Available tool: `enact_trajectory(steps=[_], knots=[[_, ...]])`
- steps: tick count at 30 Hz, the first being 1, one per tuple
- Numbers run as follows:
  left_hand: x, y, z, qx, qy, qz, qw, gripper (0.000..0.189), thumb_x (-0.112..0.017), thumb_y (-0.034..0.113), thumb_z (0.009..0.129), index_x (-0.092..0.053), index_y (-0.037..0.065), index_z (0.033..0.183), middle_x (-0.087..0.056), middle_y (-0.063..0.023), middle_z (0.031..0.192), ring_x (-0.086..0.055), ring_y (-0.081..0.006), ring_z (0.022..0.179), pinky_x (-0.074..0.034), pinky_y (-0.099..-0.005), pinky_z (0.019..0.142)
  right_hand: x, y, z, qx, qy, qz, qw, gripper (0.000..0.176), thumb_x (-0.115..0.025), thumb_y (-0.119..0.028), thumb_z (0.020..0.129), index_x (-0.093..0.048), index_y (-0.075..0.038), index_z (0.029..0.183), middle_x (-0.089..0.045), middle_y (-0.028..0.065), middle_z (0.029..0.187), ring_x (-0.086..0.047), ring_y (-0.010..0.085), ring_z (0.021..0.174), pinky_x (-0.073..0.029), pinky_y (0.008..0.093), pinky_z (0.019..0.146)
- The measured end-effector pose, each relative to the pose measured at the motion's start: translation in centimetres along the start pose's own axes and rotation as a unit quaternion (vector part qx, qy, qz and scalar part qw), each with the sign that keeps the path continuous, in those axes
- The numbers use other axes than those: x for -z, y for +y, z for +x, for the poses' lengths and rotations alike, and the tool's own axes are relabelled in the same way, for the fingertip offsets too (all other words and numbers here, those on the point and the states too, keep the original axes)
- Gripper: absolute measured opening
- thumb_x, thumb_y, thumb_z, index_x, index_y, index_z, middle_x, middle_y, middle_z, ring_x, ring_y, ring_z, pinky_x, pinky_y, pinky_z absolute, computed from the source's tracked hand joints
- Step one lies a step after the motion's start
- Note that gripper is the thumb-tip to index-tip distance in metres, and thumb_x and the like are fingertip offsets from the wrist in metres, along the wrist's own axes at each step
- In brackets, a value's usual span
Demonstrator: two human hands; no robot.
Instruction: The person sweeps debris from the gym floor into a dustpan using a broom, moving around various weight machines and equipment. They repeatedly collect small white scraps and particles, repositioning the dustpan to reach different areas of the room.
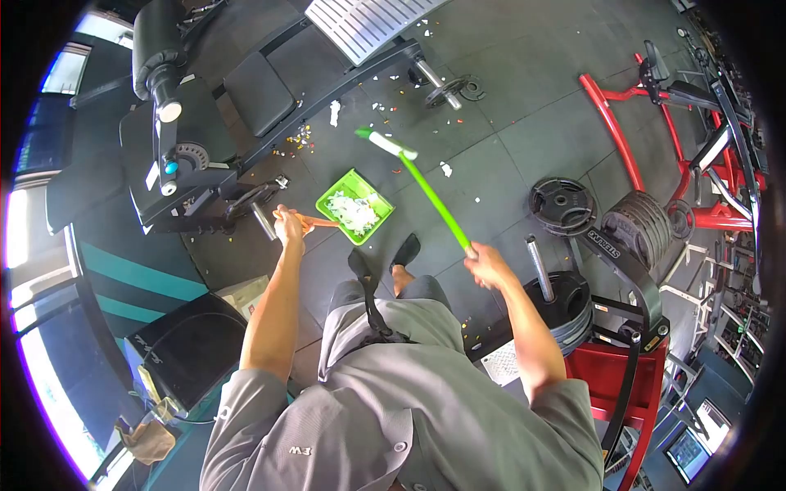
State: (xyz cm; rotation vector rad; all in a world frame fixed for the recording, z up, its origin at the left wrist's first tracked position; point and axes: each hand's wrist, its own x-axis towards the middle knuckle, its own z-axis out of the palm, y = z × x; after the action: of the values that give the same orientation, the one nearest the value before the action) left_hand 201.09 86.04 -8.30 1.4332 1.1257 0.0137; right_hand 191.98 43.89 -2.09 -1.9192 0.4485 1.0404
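My left hand (290, 226) is closed around the orange handle of a lime-green dustpan (386, 214). A heap of white scraps (354, 214) fills much of the pan, which is in front of my feet. My right hand (489, 267) grips the lower end of a bright green broom (434, 199). The broom's white and green head points away from me, beyond the dustpan's far right corner. Small white pieces (445, 169) lie on the dark floor near the broom head. To the left of it are a larger white scrap (335, 113) and yellow and orange bits (295, 142).
A black bench machine (260, 94) with a protruding metal bar stands ahead and left. On the right are a weight plate (562, 204), a plate-loaded stand (622, 270) and a red frame (614, 135). A black box (176, 348) sits at the lower left.
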Motion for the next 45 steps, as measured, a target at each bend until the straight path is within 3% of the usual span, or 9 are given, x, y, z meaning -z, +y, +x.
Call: enact_trajectory(steps=[2,7,15,18,25,33,36,39,45], knots=[[0.0,-0.1,-0.2,0.0,0.011,0.01,1.0,0.044,-0.035,0.042,0.097,-0.046,0.0,0.093,-0.054,-0.0127,0.061,-0.057,-0.0205,0.046,-0.052,-0.0319,0.041,0.0,0.2,4.4,-0.036,0.009,-0.049,0.998,0.015,-0.052,-0.009,0.082,-0.048,-0.004,0.095,-0.055,0.0085,0.06,-0.055,0.0183,0.044,-0.044,0.0343,0.037],[0.6,-1.1,0.3,0.0,0.003,-0.004,1.0,0.045,-0.034,0.041,0.097,-0.048,-0.001,0.093,-0.054,-0.0127,0.059,-0.057,-0.0198,0.046,-0.052,-0.0312,0.041,-4.9,2.8,10.0,-0.094,-0.016,0.022,0.995,0.018,-0.053,-0.008,0.081,-0.05,-0.003,0.098,-0.055,0.0074,0.062,-0.054,0.0168,0.047,-0.044,0.0338,0.038],[0.6,-2.6,1.1,-0.009,0.001,0.012,1.0,0.045,-0.035,0.043,0.096,-0.048,0.0,0.095,-0.055,-0.0101,0.057,-0.056,-0.0187,0.045,-0.049,-0.0292,0.041,-10.2,4.0,1.9,-0.076,-0.128,0.073,0.986,0.025,-0.06,-0.012,0.084,-0.051,-0.005,0.106,-0.05,-0.0005,0.061,-0.047,0.0089,0.045,-0.041,0.0268,0.039],[0.9,-2.7,1.1,-0.004,-0.001,0.017,1.0,0.043,-0.036,0.044,0.096,-0.046,0.002,0.095,-0.054,-0.0108,0.061,-0.056,-0.0191,0.045,-0.051,-0.0307,0.041,-8.6,3.5,-0.8,-0.057,-0.16,0.103,0.98,0.028,-0.058,-0.012,0.085,-0.051,-0.006,0.111,-0.048,-0.002,0.06,-0.046,0.0075,0.045,-0.04,0.0256,0.038],[2.5,-2.8,0.9,-0.004,-0.009,-0.002,1.0,0.041,-0.037,0.045,0.096,-0.045,0.004,0.095,-0.054,-0.0108,0.064,-0.056,-0.02,0.046,-0.051,-0.031,0.04,-0.7,-0.3,-1.9,-0.073,-0.099,0.022,0.992,0.034,-0.054,-0.012,0.086,-0.048,-0.008,0.119,-0.048,0.0015,0.06,-0.045,0.0104,0.043,-0.036,0.0269,0.035],[4.1,-4.1,2.0,0.002,-0.026,-0.086,0.996,0.041,-0.043,0.043,0.093,-0.045,0.004,0.104,-0.054,-0.0114,0.071,-0.056,-0.0204,0.052,-0.049,-0.0334,0.043,-7.3,3.0,4.1,-0.071,-0.03,-0.102,0.992,0.02,-0.056,-0.012,0.079,-0.053,-0.001,0.095,-0.053,0.0051,0.06,-0.051,0.0153,0.045,-0.043,0.0296,0.04],[5.9,-4.1,2.4,0.036,-0.088,-0.103,0.99,0.041,-0.045,0.045,0.092,-0.043,0.005,0.103,-0.055,-0.0119,0.076,-0.057,-0.022,0.057,-0.05,-0.0346,0.047,-9.0,6.0,2.5,-0.047,-0.036,-0.024,0.998,0.016,-0.057,-0.011,0.079,-0.054,-0.002,0.092,-0.053,0.0034,0.061,-0.05,0.0129,0.044,-0.043,0.0282,0.042],[6.8,-3.4,2.2,0.062,-0.119,-0.112,0.985,0.045,-0.045,0.049,0.092,-0.042,0.006,0.104,-0.055,-0.0127,0.079,-0.057,-0.0241,0.059,-0.051,-0.0361,0.051,-7.1,6.7,-3.4,-0.104,-0.058,0.214,0.97,0.022,-0.057,-0.009,0.081,-0.055,-0.003,0.102,-0.051,0.0018,0.06,-0.048,0.0106,0.044,-0.04,0.0272,0.04],[6.4,0.3,-1.8,0.027,-0.158,-0.035,0.986,0.047,-0.041,0.054,0.092,-0.045,0.007,0.097,-0.057,-0.0125,0.077,-0.058,-0.0243,0.058,-0.05,-0.0339,0.049,-4.6,9.7,-14.5,-0.149,0.039,0.417,0.896,0.044,-0.056,-0.006,0.082,-0.048,-0.008,0.125,-0.047,-0.0006,0.062,-0.044,0.0083,0.045,-0.034,0.0247,0.037]])
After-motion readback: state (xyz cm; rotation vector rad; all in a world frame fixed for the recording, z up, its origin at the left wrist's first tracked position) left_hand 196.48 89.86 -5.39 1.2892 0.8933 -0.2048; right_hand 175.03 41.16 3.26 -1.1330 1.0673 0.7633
